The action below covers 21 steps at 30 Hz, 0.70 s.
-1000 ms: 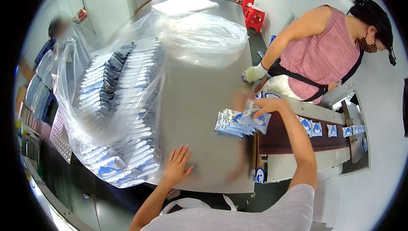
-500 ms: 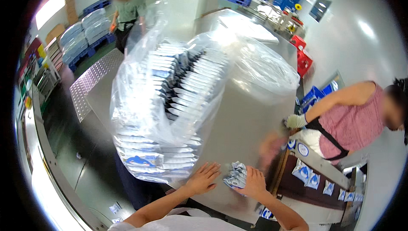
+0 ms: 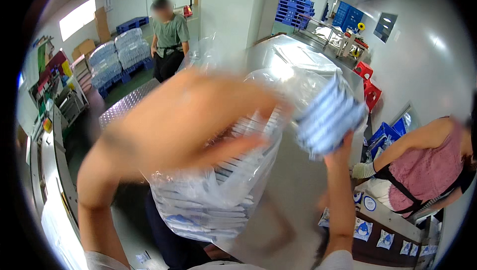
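Note:
My right hand (image 3: 340, 152) is raised over the right part of the metal table (image 3: 303, 190). It is closed on a stack of small blue-and-white packets (image 3: 329, 116), smeared by motion. My left hand (image 3: 213, 113) is large and blurred, up in front of the clear plastic bag (image 3: 261, 168). Its thumb and fingers stand apart, with nothing visible between them. The bag holds rows of similar packets (image 3: 208, 220) and leans at the table's left edge. My left hand and forearm hide much of its upper part.
A co-worker in pink (image 3: 422, 170) stands at the right beside a conveyor (image 3: 377, 247) carrying several packets. Another person (image 3: 169, 36) stands beyond the bag. Clear plastic sheeting (image 3: 303, 54) lies on the table's far end. Red stools (image 3: 371, 93) stand past the right edge.
My right hand has lifted the packets off the table and moved them up and away. My left hand has risen from the table to in front of the bag. The view has shifted.

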Each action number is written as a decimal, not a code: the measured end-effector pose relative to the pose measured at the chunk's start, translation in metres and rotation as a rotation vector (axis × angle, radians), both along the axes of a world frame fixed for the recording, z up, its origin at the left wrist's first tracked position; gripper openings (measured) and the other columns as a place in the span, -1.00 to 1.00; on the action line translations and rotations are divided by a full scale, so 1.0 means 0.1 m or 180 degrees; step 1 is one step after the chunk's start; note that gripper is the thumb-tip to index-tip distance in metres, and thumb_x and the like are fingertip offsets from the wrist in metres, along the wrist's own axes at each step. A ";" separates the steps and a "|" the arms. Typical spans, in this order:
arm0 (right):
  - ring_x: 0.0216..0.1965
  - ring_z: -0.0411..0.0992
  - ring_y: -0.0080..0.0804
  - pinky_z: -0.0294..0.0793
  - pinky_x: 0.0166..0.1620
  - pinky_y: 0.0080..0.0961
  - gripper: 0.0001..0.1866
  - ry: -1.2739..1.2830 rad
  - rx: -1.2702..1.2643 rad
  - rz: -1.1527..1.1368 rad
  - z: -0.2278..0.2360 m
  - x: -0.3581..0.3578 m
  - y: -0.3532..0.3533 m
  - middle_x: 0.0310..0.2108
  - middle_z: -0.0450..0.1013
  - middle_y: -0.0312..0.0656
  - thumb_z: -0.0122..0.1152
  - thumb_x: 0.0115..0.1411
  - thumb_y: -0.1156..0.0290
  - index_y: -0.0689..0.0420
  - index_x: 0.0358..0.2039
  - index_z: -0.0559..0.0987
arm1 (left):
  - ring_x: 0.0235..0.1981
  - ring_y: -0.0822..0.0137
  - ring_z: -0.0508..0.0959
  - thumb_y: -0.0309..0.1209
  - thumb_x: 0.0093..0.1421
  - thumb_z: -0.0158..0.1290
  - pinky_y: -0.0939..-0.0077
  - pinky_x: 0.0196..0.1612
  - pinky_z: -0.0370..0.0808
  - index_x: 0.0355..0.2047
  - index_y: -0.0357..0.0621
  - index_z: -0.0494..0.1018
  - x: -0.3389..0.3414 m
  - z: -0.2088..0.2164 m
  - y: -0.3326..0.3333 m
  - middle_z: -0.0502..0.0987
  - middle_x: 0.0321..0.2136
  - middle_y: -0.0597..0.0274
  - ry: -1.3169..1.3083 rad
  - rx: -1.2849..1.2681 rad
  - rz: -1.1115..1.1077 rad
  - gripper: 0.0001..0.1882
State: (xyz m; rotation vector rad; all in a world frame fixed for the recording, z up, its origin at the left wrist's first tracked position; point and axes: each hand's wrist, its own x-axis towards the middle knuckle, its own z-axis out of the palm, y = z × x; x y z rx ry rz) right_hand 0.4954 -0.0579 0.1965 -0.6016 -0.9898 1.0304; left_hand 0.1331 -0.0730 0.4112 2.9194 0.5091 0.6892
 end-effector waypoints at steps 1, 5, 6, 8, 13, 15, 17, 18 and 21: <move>0.25 0.08 -0.18 0.02 0.26 -0.05 -0.24 0.0658 0.0065 -0.0011 0.21 -0.45 0.30 0.27 0.07 -0.24 -0.18 0.17 -0.27 -0.08 0.26 0.12 | -0.07 0.16 0.43 -0.31 0.00 0.18 0.24 0.06 0.30 -0.01 -0.13 0.37 0.20 0.07 0.35 0.46 -0.14 0.10 0.0141 0.0567 -0.0060 -0.48; 0.23 0.11 -0.23 0.07 0.23 -0.08 -0.16 0.1878 -0.0367 0.0022 0.56 -1.14 0.82 0.24 0.14 -0.33 -0.05 0.08 -0.32 -0.09 0.26 0.14 | -0.10 0.15 0.50 -0.21 -0.16 0.25 0.03 0.02 0.34 -0.18 -0.13 0.50 0.62 -0.54 1.78 0.54 -0.31 0.18 0.2843 0.2028 0.1026 -0.50; 0.22 0.12 -0.22 0.13 0.21 -0.16 -0.18 0.1650 -0.0579 0.0064 0.43 -1.14 0.98 0.22 0.16 -0.25 0.08 0.07 -0.20 0.00 0.23 0.17 | -0.14 0.16 0.54 -0.22 -0.18 0.26 -0.04 0.01 0.37 -0.29 -0.12 0.55 0.67 -0.58 1.98 0.57 -0.41 0.21 0.3803 0.1420 0.1372 -0.59; 0.21 0.14 -0.21 0.18 0.19 -0.25 -0.19 0.1411 -0.0737 0.0149 0.26 -1.00 1.23 0.20 0.18 -0.18 0.20 0.06 -0.08 0.10 0.21 0.19 | -0.29 0.19 0.60 -0.30 -0.12 0.20 -0.01 -0.19 0.45 -0.50 -0.10 0.57 0.37 -0.54 2.45 0.56 -0.55 0.28 0.3079 0.1363 0.1740 -0.81; 0.02 0.36 -0.14 0.34 0.04 -0.31 0.00 -0.4154 -0.0113 0.0170 0.35 -0.70 1.70 -0.01 0.37 0.07 0.46 -0.27 0.00 0.23 0.13 0.23 | -0.33 0.00 0.57 -0.23 0.16 0.00 0.19 -0.31 0.52 -0.43 -0.23 0.53 -0.15 0.04 2.64 0.56 -0.44 -0.02 0.1440 0.1398 0.2475 -0.71; -0.11 0.42 -0.07 0.37 -0.02 -0.26 0.08 -0.4947 -0.0165 -0.0373 0.34 -0.74 2.04 -0.17 0.43 0.09 0.48 -0.38 -0.09 0.26 0.10 0.24 | -0.36 0.00 0.57 -0.23 0.17 -0.01 0.18 -0.32 0.52 -0.44 -0.23 0.52 -0.15 -0.01 2.75 0.56 -0.46 -0.01 0.1234 0.1378 0.2508 -0.71; -0.16 0.43 -0.02 0.39 -0.07 -0.22 0.07 -0.6405 0.0207 -0.1293 0.36 -0.80 2.45 -0.21 0.43 0.06 0.47 -0.39 -0.12 0.27 0.07 0.26 | -0.39 0.00 0.58 -0.23 0.18 -0.02 0.17 -0.33 0.52 -0.44 -0.23 0.52 -0.10 -0.04 2.83 0.56 -0.47 -0.01 0.1015 0.1390 0.2542 -0.70; -0.12 0.42 0.02 0.37 -0.05 -0.15 0.11 -0.6542 0.0048 -0.1360 0.46 -0.95 2.58 -0.14 0.43 0.01 0.41 -0.37 -0.24 0.28 0.08 0.25 | -0.41 -0.01 0.58 -0.23 0.18 -0.02 0.16 -0.33 0.52 -0.45 -0.23 0.52 -0.08 -0.02 2.84 0.56 -0.48 -0.02 0.0841 0.1405 0.2471 -0.70; -0.03 0.37 0.03 0.32 0.00 -0.05 0.14 -0.6206 0.0032 -0.1157 0.37 -1.45 3.08 -0.05 0.39 0.05 0.23 -0.28 -0.41 0.26 0.13 0.23 | -0.41 -0.01 0.58 -0.22 0.18 -0.01 0.16 -0.33 0.52 -0.47 -0.23 0.53 0.02 -0.09 2.90 0.56 -0.48 -0.04 0.0658 0.1329 0.2435 -0.69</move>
